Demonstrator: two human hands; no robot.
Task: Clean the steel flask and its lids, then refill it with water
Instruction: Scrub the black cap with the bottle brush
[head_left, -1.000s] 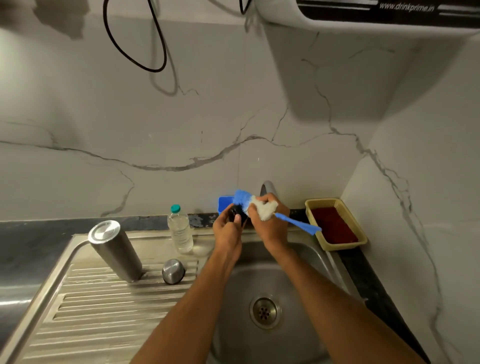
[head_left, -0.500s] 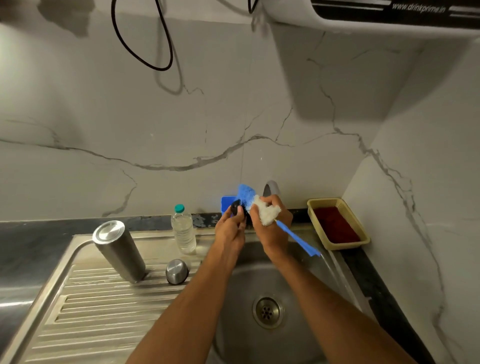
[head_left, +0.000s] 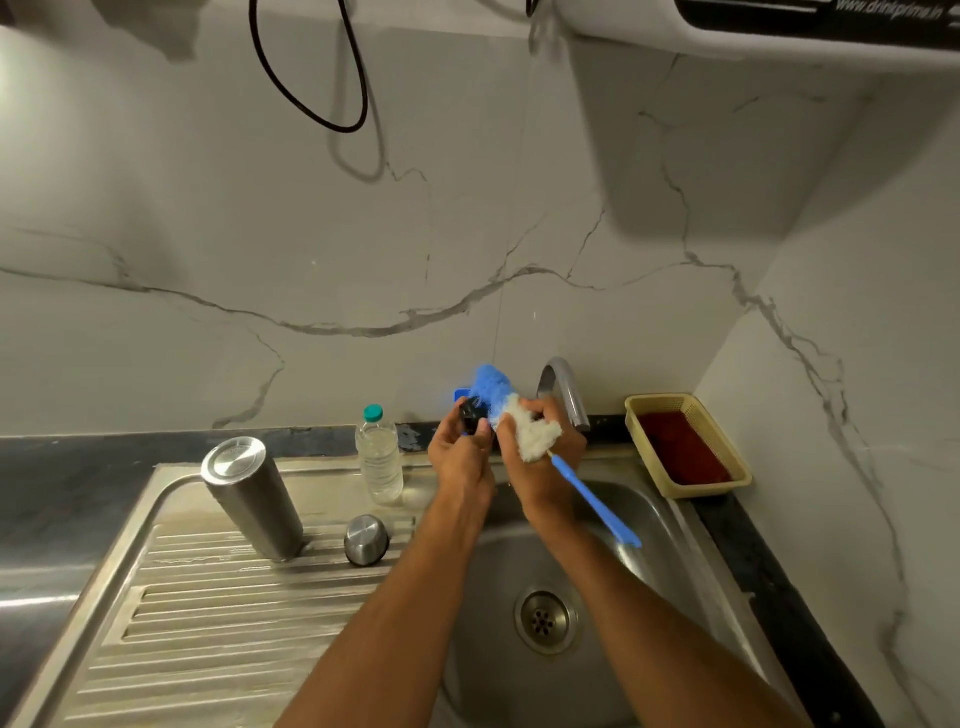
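Brush (head_left: 496, 392) has tilted upward since 1 second ago; your right hand (head_left: 540, 447) grips it, your left hand (head_left: 462, 452) pinches the black lid (head_left: 471, 413), scrubbing continues.

Steel drainboard (head_left: 197, 623): flask (head_left: 252, 499), lid (head_left: 366, 539), bottle (head_left: 379, 454).

Both hands work above the sink basin (head_left: 639, 519), with open room below them down to the drain (head_left: 545, 618). The tap (head_left: 563, 389) stands just behind the right hand's (head_left: 545, 467) grip. Left of the grip, 1 plastic bottle (head_left: 379, 454), 1 steel lid (head_left: 366, 540) and the steel flask (head_left: 252, 499) crowd the drainboard (head_left: 208, 639).
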